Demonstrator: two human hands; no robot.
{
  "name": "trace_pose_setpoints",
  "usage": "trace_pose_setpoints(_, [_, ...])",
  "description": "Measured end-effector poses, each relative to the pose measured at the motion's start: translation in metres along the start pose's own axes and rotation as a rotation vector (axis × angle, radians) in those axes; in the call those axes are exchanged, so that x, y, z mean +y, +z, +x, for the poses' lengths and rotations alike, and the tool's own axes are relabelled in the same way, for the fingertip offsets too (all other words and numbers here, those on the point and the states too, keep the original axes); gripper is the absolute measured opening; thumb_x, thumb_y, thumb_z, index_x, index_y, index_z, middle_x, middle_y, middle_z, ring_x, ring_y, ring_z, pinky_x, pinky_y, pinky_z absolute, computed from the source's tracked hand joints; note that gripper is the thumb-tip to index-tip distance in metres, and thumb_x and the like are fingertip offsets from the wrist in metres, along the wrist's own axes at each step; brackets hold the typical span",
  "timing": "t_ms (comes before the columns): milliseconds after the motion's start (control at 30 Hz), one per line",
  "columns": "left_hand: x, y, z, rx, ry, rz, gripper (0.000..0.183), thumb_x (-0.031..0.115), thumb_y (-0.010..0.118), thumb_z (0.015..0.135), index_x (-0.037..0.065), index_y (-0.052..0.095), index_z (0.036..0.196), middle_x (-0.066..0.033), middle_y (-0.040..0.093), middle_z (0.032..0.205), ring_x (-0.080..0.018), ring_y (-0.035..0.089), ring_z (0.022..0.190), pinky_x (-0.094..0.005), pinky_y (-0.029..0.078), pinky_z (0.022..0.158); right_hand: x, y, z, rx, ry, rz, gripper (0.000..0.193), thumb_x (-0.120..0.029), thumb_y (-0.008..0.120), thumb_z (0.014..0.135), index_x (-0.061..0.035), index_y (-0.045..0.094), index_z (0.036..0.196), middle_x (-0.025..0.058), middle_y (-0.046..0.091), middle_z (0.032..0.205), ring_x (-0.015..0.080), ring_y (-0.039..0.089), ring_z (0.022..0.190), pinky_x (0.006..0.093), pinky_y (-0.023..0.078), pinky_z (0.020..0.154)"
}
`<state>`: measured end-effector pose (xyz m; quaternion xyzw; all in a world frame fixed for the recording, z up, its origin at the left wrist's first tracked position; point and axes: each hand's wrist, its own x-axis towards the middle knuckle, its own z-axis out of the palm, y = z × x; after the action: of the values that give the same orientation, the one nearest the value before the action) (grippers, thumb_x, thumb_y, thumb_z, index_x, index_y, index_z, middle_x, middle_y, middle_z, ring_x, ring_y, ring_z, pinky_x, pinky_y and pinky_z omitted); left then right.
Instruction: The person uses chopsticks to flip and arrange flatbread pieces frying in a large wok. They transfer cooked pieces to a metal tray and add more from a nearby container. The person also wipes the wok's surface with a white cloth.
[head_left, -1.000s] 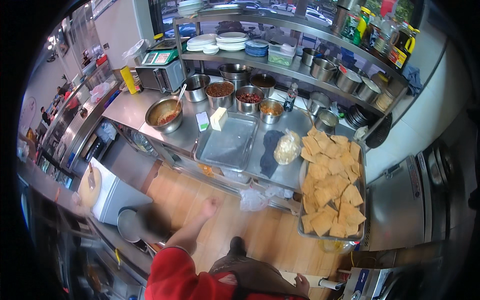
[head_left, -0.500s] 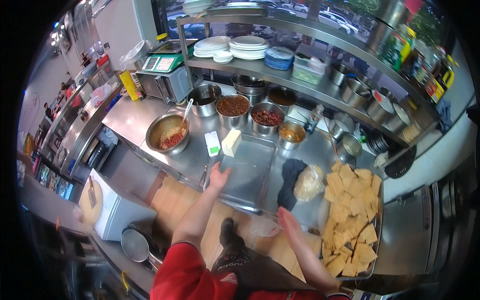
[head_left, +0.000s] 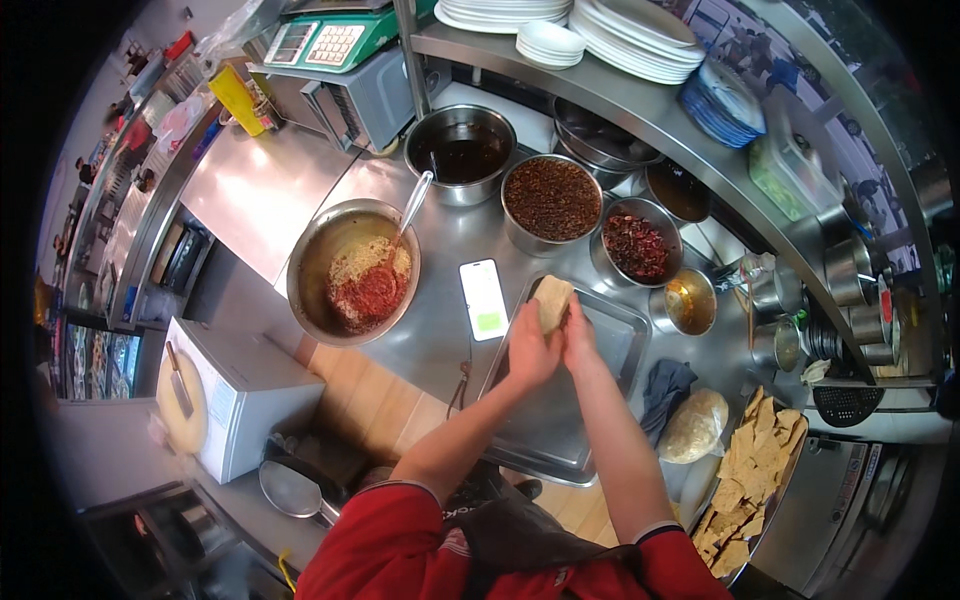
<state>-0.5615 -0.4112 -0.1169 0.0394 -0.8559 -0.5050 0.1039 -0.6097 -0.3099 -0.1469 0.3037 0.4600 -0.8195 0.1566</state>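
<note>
My left hand (head_left: 532, 348) and my right hand (head_left: 577, 336) meet over the far left end of a shallow metal tray (head_left: 625, 375). Between them is a pale cream block (head_left: 552, 300), gripped from both sides, its upper end showing past my fingers. What it is made of, I cannot tell. Left of my hands lies a phone (head_left: 484, 300) with a lit white screen, a cord trailing from its near end. Farther left stands a steel bowl (head_left: 305, 262) of red powder and pale crumbs, a spoon (head_left: 412, 205) leaning in it.
Behind the tray stand pots of dark liquid (head_left: 462, 180), brown flakes (head_left: 553, 200) and dried red chillies (head_left: 640, 245), beside a small pot of orange sauce (head_left: 688, 303). A dark cloth (head_left: 668, 390), a bagged pale lump (head_left: 695, 425) and a tray of flat tan pieces (head_left: 750, 480) are at right.
My hands, apart and empty before, have come together and taken hold of the block at the tray's far left. The view has shifted and turned closer to the pots.
</note>
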Motion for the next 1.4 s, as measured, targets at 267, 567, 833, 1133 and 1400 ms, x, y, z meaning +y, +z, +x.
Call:
trace_pose_setpoints(267, [0.027, 0.019, -0.018, -0.246, 0.259, 0.275, 0.058, 0.013, 0.051, 0.083, -0.012, 0.035, 0.134, -0.0319, 0.035, 0.139, -0.0451, 0.031, 0.133, -0.0499, 0.024, 0.11, -0.023, -0.02, -0.019, -0.045, 0.09, 0.086, 0.039, -0.03, 0.069, 0.085, -0.0069, 0.057, 0.114, 0.0061, 0.063, 0.104, 0.0195, 0.061, 0.098, 0.0339, 0.051, 0.084])
trace_pose_setpoints(567, [0.106, -0.055, -0.024, -0.356, 0.348, -0.087, 0.068, 0.022, 0.067, 0.078, 0.003, 0.039, 0.137, -0.0212, 0.029, 0.148, -0.0351, 0.026, 0.139, -0.0456, 0.019, 0.112, -0.037, -0.088, -0.134, -0.112, -0.027, 0.338, 0.044, -0.021, 0.066, 0.086, -0.0042, 0.053, 0.125, 0.0061, 0.064, 0.113, 0.0183, 0.061, 0.105, 0.0344, 0.047, 0.091])
trace_pose_setpoints(833, [0.167, 0.051, -0.132, -1.516, -0.633, -1.22, 0.066, 0.049, 0.04, 0.096, 0.007, 0.026, 0.145, -0.0118, 0.04, 0.144, -0.0296, 0.041, 0.131, -0.0467, 0.035, 0.107, -0.073, -0.189, -0.328, 0.077, -0.458, 0.261, 0.049, -0.024, 0.066, 0.087, -0.0029, 0.051, 0.128, 0.0104, 0.061, 0.118, 0.0188, 0.058, 0.109, 0.033, 0.046, 0.095])
trace_pose_setpoints(1133, [0.331, 0.144, -0.435, -1.782, -0.84, -1.203, 0.062, 0.037, 0.043, 0.094, 0.008, 0.024, 0.145, -0.0117, 0.035, 0.145, -0.0309, 0.034, 0.134, -0.0497, 0.029, 0.109, -0.026, -0.374, -0.618, 1.217, -0.87, -0.74, 0.042, -0.027, 0.059, 0.086, -0.0014, 0.057, 0.12, 0.0167, 0.059, 0.117, 0.0352, 0.053, 0.111, 0.0398, 0.044, 0.093])
trace_pose_setpoints(1400, [0.381, 0.231, -0.675, -2.067, -0.702, -0.95, 0.056, 0.039, 0.049, 0.094, 0.017, 0.032, 0.143, -0.0046, 0.042, 0.142, -0.0251, 0.04, 0.13, -0.0467, 0.034, 0.105, 0.042, -0.504, -0.798, 1.768, -0.696, -0.782, 0.034, -0.017, 0.063, 0.081, -0.0051, 0.062, 0.113, 0.0135, 0.061, 0.108, 0.0321, 0.056, 0.103, 0.0422, 0.046, 0.088])
